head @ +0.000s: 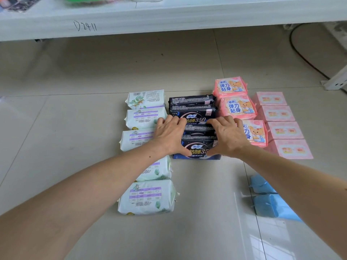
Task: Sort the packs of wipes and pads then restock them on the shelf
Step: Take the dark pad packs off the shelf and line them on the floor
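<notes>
At the left, a column of five white-and-green soft plastic packs runs from far to near on the tiled floor. Just right of it lies the column of dark navy soft-film packs, stacked and overlapping. The left hand clasps the left side of this column, fingers curled over the far packs and thumb hooked at the near pack. The right hand mirrors it on the right side, gripping the same packs. These packs are judged light, compressible and slick; squeezing the column from both sides should hold it together, though middle packs may slip out. Further right lie three pink bear-printed packs, then four pale pink square packs. Two light blue packs lie near right. No container is visible; the white shelf stands at the far edge, with unclear items on top.
</notes>
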Motion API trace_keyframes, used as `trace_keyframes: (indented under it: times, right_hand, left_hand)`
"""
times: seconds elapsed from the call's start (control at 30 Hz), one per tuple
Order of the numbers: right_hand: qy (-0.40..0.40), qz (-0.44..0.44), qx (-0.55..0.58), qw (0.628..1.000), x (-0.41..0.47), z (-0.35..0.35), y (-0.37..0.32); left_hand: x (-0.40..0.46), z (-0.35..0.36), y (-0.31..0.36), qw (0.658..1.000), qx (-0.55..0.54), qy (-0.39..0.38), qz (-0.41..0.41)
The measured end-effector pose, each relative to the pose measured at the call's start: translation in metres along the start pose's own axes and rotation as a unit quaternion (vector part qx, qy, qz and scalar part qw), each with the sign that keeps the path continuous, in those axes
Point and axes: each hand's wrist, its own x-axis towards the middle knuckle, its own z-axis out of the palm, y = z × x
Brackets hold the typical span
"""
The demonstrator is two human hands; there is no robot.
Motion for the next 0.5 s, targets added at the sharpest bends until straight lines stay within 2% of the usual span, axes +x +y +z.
trace_keyframes:
  times: [0.5]
  right_hand:
    - [-0.004,-0.001,0.008,1.000,0.0015,-0.0052,-0.0026]
  left_hand:
    - [0.0024,-0.0046,0.0044,1.000,0.012,0.018,0.013]
